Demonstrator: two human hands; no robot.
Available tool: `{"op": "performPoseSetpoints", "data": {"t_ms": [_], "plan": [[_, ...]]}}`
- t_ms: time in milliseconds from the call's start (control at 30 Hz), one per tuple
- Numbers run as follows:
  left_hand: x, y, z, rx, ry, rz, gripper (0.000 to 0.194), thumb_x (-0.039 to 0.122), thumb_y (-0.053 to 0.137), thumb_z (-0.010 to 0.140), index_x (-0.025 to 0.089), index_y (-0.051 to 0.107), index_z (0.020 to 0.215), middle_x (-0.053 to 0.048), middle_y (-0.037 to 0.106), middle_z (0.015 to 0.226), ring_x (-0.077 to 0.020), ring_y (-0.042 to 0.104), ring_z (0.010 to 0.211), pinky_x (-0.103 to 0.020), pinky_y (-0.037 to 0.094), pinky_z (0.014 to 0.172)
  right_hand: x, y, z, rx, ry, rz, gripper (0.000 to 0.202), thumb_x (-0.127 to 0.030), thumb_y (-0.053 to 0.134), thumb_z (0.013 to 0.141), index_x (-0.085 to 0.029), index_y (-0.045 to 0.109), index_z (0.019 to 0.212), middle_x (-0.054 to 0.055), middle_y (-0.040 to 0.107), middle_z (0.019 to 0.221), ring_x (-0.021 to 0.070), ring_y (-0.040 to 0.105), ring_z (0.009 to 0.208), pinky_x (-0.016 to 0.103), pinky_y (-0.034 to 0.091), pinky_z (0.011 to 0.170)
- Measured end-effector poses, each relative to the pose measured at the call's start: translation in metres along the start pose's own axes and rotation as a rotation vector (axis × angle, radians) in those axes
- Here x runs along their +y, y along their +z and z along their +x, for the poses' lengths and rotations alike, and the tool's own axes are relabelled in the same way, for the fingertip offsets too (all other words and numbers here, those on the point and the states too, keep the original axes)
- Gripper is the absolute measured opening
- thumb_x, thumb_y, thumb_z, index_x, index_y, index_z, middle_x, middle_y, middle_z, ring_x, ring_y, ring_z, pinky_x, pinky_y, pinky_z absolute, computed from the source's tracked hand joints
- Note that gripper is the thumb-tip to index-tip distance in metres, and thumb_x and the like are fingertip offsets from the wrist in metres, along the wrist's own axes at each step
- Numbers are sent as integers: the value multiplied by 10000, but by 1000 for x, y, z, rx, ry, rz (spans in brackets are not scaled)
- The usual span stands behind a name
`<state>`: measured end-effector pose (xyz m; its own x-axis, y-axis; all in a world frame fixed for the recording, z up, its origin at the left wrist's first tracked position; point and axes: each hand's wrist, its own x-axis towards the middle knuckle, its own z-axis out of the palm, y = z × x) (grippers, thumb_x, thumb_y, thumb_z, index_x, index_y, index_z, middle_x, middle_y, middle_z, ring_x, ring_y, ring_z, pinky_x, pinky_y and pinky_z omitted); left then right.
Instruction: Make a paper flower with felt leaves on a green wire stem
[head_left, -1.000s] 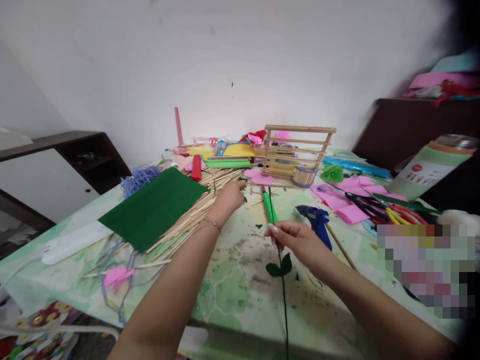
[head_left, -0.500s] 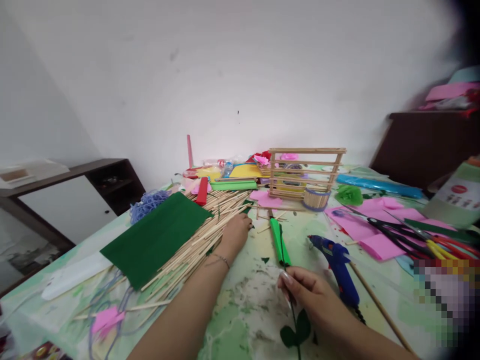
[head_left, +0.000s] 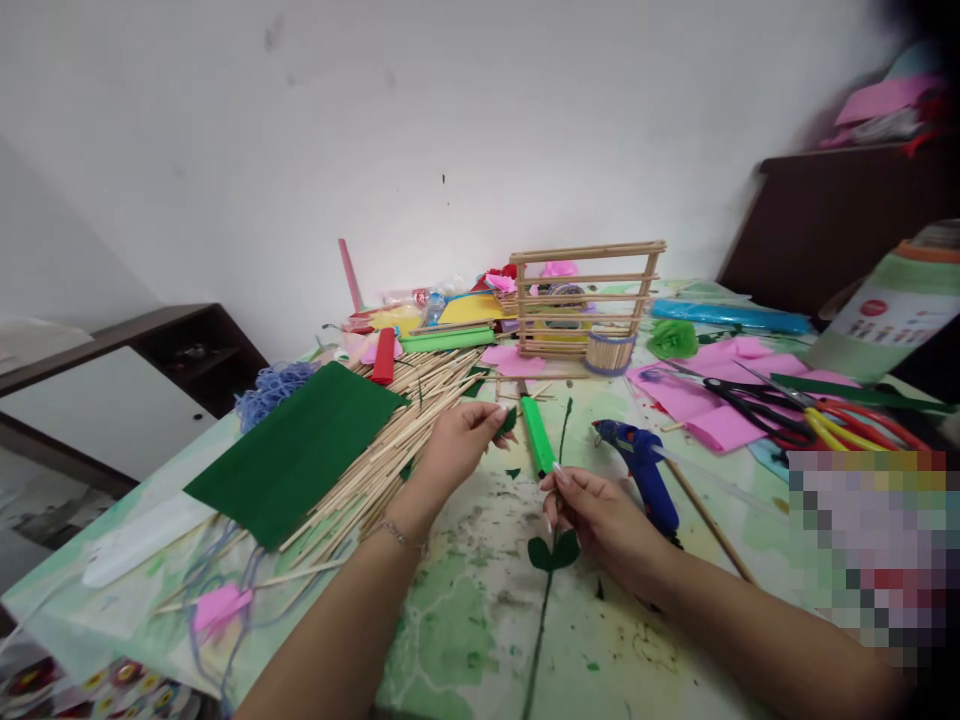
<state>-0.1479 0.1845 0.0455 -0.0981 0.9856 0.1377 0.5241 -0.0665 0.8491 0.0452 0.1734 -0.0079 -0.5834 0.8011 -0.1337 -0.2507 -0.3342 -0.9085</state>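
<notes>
Wall [head_left: 360, 120]: pale, with small dark marks. Table [head_left: 450, 620]: set below it, under a green-and-white patterned cover. Green sheet [head_left: 300, 450]: flat, its right edge overlapping a loose spread of wooden sticks [head_left: 390, 430]. Bottle [head_left: 892, 300]: tilted, at the right; its label bears 1 red round mark above small figures, lettering too small to read. Wooden frame [head_left: 589, 249]: upright at the rear, 1 small stick basket [head_left: 610, 353] at its lower right. Green stem [head_left: 542, 620]: runs up the middle of the table, passing the right fingertips.

Left hand [head_left: 457, 440]: forearm slants up from the bottom edge, bracelet at the wrist; thumb and fingers pinch 1 dark green leaf [head_left: 509, 421] over the table, right of the sticks. Right hand [head_left: 607, 515]: forearm enters from the lower right, fingers curled, grasping the stem between thumb and fingertips, just above 2 attached leaves [head_left: 553, 551]. Blue glue gun [head_left: 651, 480]: lies just beyond the right hand. Green-handled knife [head_left: 537, 437]: its near end reaches the right fingertips; contact cannot be confirmed.
</notes>
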Motion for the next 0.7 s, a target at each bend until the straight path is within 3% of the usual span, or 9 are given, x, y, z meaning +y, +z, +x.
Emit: {"op": "performPoseSetpoints", "data": {"t_ms": [133,233,367,533,700], "plan": [[21,-3,-19,-269,-63,-197,292,413,645,802,137,734,835,-63,736,689,-165,656,628,-266,495,599,-3,1,0,-23,13,63,414,-539,743,733,-156,640,851,-32,594,569,86,459,519,227,291,509],[23,-6,-22,-363,-126,-280,286,346,738,718,140,748,917,-70,758,761,-175,674,676,-306,525,677,-4,1,0,-48,35,95,401,-493,785,701,-155,623,844,-28,612,591,86,469,532,227,316,527],[17,-7,-18,-361,-188,-330,304,282,795,654,144,739,919,-54,753,767,-172,679,708,-302,517,705,-2,-1,2,-59,53,118,442,-480,811,675,-167,585,890,-36,623,580,85,459,514,221,309,519],[10,-3,-15,-326,-226,-339,234,349,748,709,131,719,789,-45,714,701,-139,629,652,-251,467,619,2,-4,4,-44,73,127,420,-478,790,711,-182,526,850,-41,632,575,71,427,477,205,286,489],[11,-7,-14,-391,-267,-306,175,256,749,693,128,759,812,-41,723,730,-143,612,652,-282,483,686,2,-8,5,-45,106,115,421,-496,792,703,-170,548,812,-39,628,573,67,466,500,195,306,496]]}}
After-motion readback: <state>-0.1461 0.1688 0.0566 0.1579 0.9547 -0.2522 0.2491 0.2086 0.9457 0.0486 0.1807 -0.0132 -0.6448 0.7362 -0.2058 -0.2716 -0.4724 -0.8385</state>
